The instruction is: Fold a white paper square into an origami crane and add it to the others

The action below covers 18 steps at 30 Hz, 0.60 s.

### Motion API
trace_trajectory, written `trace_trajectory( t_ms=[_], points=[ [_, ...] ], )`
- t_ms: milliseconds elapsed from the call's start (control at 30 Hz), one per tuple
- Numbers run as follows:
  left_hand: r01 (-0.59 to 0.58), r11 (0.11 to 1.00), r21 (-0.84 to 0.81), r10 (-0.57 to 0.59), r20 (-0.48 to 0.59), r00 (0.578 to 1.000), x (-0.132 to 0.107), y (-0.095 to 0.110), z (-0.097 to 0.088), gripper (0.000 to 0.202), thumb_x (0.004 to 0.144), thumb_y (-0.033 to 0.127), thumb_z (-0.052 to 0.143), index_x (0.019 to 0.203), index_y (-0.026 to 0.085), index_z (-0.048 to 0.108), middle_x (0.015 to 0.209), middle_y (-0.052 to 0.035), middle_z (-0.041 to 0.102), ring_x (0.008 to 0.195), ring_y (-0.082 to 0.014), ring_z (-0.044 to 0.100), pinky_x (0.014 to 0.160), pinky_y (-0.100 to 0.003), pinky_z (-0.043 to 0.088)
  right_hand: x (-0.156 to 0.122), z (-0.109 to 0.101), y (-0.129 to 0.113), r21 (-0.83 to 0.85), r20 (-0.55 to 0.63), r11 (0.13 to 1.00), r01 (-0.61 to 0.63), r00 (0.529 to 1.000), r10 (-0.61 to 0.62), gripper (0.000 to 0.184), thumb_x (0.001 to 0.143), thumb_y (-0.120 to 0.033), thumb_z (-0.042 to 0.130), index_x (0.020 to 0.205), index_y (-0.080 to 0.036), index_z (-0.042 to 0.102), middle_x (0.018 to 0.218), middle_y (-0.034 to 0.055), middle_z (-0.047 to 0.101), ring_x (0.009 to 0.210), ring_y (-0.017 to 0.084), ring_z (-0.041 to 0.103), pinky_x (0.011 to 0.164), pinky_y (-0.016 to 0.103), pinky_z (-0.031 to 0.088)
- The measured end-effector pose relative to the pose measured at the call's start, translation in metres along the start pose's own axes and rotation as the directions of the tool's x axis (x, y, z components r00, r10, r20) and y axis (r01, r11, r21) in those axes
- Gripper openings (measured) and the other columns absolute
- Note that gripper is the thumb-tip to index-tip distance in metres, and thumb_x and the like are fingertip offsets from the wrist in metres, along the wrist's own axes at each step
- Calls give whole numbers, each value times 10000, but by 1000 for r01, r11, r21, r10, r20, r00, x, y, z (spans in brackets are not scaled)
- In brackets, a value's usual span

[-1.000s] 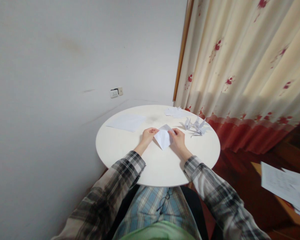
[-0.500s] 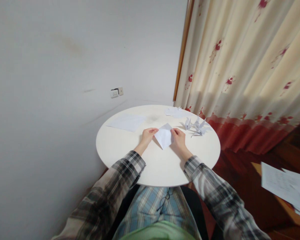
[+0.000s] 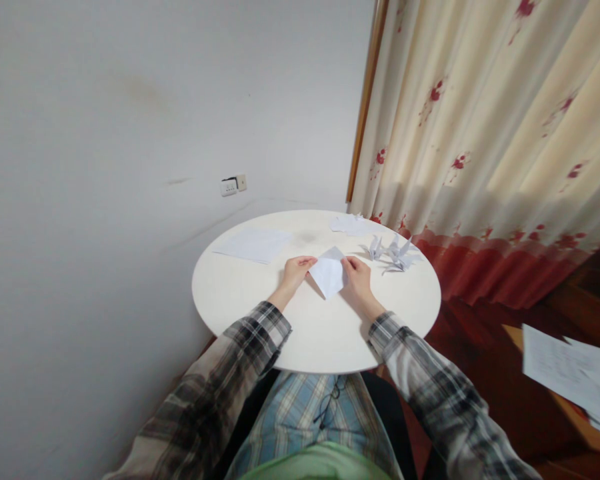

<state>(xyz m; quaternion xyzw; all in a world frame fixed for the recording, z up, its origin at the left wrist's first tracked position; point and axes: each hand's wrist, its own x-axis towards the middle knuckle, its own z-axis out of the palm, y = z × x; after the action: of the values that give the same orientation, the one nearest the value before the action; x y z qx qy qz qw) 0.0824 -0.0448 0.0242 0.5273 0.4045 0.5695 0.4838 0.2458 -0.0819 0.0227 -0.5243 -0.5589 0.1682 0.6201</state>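
Observation:
Between my hands is a folded sheet of white paper [image 3: 328,275], diamond-shaped, with one corner pointing toward me and another pointing away. My left hand [image 3: 297,270] pinches its left corner between thumb and fingers. The right corner is pinched in my right hand [image 3: 357,275]. A faint crease crosses the upper part of the paper. Just beyond my right hand stand several folded paper cranes [image 3: 398,255], bunched together on the white round table [image 3: 325,340].
Flat white sheets [image 3: 254,245] lie at the table's left back. More paper pieces [image 3: 349,224] lie at its far edge. A wall with a socket [image 3: 229,187] rises behind; a floral curtain [image 3: 460,120] hangs at right. Printed papers [image 3: 570,373] rest on a wooden surface at lower right.

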Motion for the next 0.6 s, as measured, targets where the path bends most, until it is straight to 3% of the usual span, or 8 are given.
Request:
trace_trajectory(
  t_ms=[300,600],
  points=[
    [3,1000,2,-3,-5,1000,-1,2,0,332,518,374,716,724,117,672,705,-65,670,602,-134,554,524,-228,408,0,0,0,-5,-4,1000,7,1000,-7,314,727,-386,465,761,-128,640,736,52,641,676,156,521,635,247,381],
    [-14,999,53,11,56,998,-5,7,0,335,549,418,698,692,117,663,640,-47,638,565,-121,523,525,-231,390,0,-1,-4,0,-49,1000,-1,999,1,314,730,-386,444,747,-135,631,728,51,638,674,157,517,630,250,385]
  ],
)
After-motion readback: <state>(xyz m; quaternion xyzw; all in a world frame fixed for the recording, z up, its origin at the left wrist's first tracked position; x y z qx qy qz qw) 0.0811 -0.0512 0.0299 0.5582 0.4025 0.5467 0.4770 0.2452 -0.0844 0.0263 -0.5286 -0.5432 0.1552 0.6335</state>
